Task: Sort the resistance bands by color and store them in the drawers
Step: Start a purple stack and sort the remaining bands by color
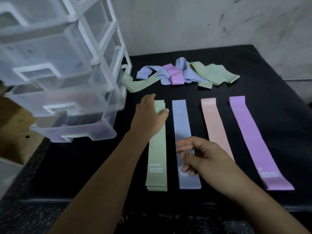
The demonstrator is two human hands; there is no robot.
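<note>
On the black tabletop (pixel 278 81), the far end of the green band (pixel 157 149) is pressed by the left hand (pixel 150 115), grip flat. The right hand (pixel 202 156) is held above the blue band (pixel 181 122) (grip loosely curled, empty). A tangled pile (pixel 175 73) lies at 12 o'clock, the drawers (pixel 67 105) at 10.

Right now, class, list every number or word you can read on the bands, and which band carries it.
"20" on the flat blue band.
"15", faint, on the pink band.
"10" on the flat purple band.
"30" on the leftmost loose green band.
Low labels on the flat green band and flat purple band: too blurred.
</note>
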